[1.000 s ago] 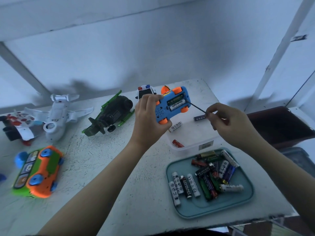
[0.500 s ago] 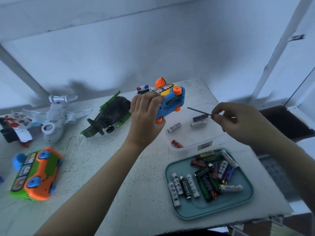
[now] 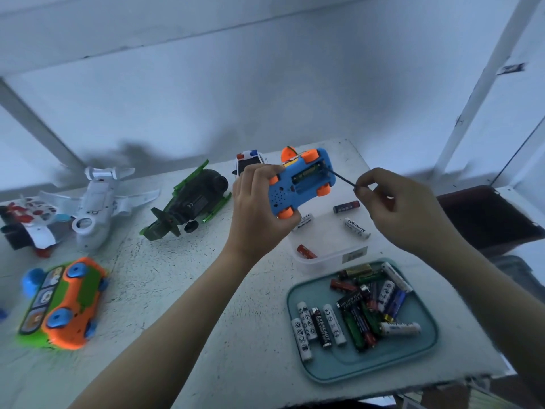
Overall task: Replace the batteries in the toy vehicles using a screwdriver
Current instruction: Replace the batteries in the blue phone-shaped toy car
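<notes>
Grips blue toy car (image 3: 300, 184) mid-frame in left hand (image 3: 259, 214), pinches screwdriver (image 3: 342, 179) in right hand (image 3: 404, 214); risks levering the seated battery (image 3: 306, 173) too hard, flicking it past the tub (image 3: 327, 260).

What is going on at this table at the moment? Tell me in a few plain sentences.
A person is working on a blue toy car, held upside down in the left hand above a clear tub with a few loose batteries. Its battery compartment is open, with a battery inside. The right hand pinches a thin screwdriver, tip at the compartment's edge. A teal tray of batteries lies nearby; other toys wait on the table.
</notes>
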